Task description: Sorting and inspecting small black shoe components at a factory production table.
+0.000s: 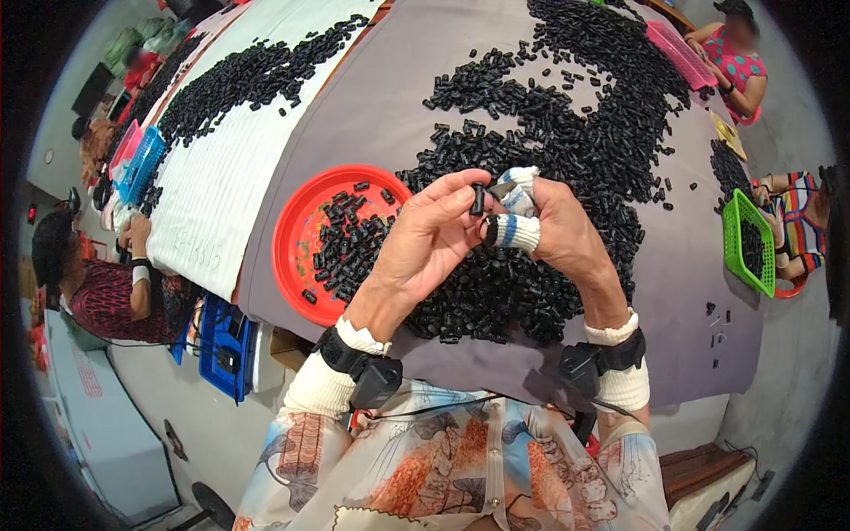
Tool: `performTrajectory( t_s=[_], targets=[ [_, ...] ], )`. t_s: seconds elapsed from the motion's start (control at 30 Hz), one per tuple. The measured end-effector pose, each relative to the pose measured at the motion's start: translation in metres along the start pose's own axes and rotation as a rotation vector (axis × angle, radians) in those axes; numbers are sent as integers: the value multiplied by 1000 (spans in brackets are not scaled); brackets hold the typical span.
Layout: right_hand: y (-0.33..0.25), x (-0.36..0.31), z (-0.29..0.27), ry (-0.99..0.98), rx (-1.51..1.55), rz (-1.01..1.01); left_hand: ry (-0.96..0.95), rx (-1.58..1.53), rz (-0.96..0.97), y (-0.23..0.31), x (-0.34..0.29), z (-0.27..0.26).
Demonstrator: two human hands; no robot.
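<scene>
My left hand (414,237) pinches a small black cylindrical part (479,200) between thumb and fingers, holding it upright above the pile. Close beside it, my right hand (571,232) is closed, with white and blue cloth sleeves (515,232) over its thumb and a finger. A small greyish edge shows between those fingers, too little to name. Under both hands spreads a large heap of similar black parts (509,296). A round red tray (292,257) stands left of my left hand, with many such parts in it.
A grey cloth (354,115) covers the table; a white cloth (257,177) at the left carries more black parts. A blue basket (142,168) and a blue crate (226,354) are at left, a green basket (745,243) and a pink basket (680,55) at right. Several other people sit around.
</scene>
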State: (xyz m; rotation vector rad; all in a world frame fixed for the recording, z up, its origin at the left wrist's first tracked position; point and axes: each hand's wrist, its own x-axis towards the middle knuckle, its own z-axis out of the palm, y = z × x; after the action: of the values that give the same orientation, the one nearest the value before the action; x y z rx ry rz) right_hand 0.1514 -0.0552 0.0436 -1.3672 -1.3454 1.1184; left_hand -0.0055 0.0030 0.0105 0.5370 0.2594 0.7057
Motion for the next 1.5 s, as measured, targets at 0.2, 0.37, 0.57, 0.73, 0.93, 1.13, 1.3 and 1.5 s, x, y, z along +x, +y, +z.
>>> performTrajectory(
  t_s=[0.2,0.37,0.57,0.73,0.93,1.13,1.3,1.5],
  targets=[
    [-4,7,1,-93,-55,12,-25,12,3,2,0,-5],
    [-5,11,1,-128,-83,22,-39,27,8,2,1,-6],
    [1,13,-1,-161,-168,28,-26,50,18,2,2,-5],
    [7,14,2,-171,-157,-23,18,100,41,2,1,-4],
    [9,12,2,-163,-133,-63,56,146,45,0,1,-3],
    [11,10,0,-132,-235,-69,51,85,28,-1,3,0],
    [4,6,0,-57,-93,-60,-51,-26,-12,0,6,-2],
    [3,6,-2,-77,-92,-68,-98,-38,-5,-3,5,-1]
  ],
)
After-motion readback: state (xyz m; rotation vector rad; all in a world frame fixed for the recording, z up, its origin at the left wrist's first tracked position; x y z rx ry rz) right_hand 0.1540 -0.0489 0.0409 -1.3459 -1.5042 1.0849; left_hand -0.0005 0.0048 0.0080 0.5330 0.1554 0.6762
